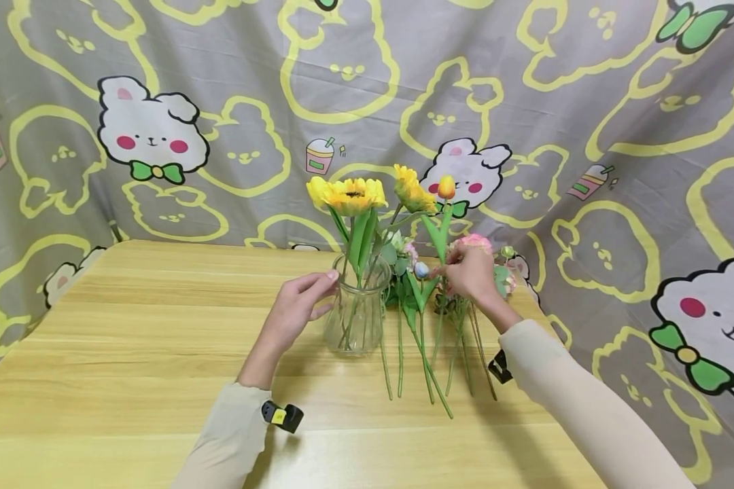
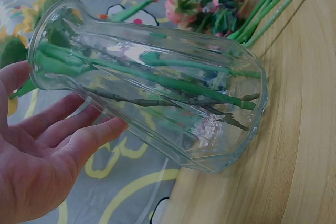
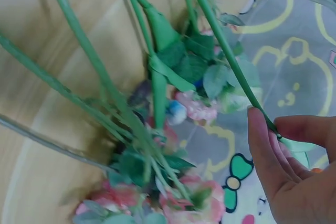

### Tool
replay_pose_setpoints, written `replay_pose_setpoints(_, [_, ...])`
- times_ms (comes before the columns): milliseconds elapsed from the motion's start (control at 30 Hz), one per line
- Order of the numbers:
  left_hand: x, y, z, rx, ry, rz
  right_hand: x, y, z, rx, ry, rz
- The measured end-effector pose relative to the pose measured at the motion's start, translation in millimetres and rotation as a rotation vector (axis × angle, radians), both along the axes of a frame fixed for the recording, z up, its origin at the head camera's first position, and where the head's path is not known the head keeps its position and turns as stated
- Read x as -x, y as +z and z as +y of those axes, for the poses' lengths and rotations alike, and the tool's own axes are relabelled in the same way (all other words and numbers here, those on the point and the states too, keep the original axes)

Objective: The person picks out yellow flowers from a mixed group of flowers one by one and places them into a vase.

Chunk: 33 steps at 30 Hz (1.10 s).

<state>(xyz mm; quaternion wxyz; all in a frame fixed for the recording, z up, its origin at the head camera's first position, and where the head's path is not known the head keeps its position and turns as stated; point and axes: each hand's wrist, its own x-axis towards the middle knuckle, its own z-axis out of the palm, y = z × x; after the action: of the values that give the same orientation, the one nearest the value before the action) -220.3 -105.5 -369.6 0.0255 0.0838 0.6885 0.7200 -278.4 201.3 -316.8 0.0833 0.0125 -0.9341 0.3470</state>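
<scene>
A ribbed clear glass vase (image 1: pixel 355 343) stands upright on the table, its stems showing through the glass. From its mouth rise yellow flowers, one a sunflower (image 1: pixel 353 197) with a dark centre. My left hand (image 1: pixel 295 307) is at the vase's left side, fingers loosely extended and fingertips right at the rim and neck. To the right of the vase, my right hand (image 1: pixel 472 273) pinches the green stem (image 3: pixel 227 52) of an orange tulip (image 1: pixel 446 187) between thumb and fingers. The tulip is held upright, bloom above the hand, its stem raised over the other flowers.
Beside the vase on the right lie several artificial flowers, stems toward me: a blue tulip (image 1: pixel 421 270), a pink flower (image 1: pixel 474 242) and leafy sprigs. The wooden table (image 1: pixel 159 326) ends at a grey patterned cloth (image 1: pixel 232 61) hanging behind and at the sides.
</scene>
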Motion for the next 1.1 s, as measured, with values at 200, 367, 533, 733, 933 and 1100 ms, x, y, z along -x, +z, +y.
replay_pose_setpoints(200, [-0.1, -0.4, -0.4, -0.002, 0.001, 0.001, -2.3, 23.1, 2.5, 0.007, -0.018, 0.054])
replay_pose_setpoints(367, [0.1, -1.9, -0.7, -0.001, 0.001, -0.004, -4.5, 46.9, 4.1, 0.022, -0.025, 0.074])
replay_pose_setpoints(533, [-0.1, -1.7, -0.9, -0.001, 0.001, -0.005, -7.7, 71.9, 1.2, -0.003, -0.037, 0.128])
replay_pose_setpoints(733, [-0.5, -1.9, -1.4, -0.002, 0.006, -0.005, -12.7, 95.8, -12.3, -0.030, 0.008, 0.213])
replay_pose_setpoints(933, [-1.6, -1.1, -0.9, -0.006, 0.008, -0.009, -19.5, 118.1, -29.7, -0.021, 0.075, 0.263])
replay_pose_setpoints(1100, [-1.0, -1.7, 0.2, -0.006, 0.000, -0.001, -24.9, 135.2, -40.7, 0.064, 0.116, 0.264])
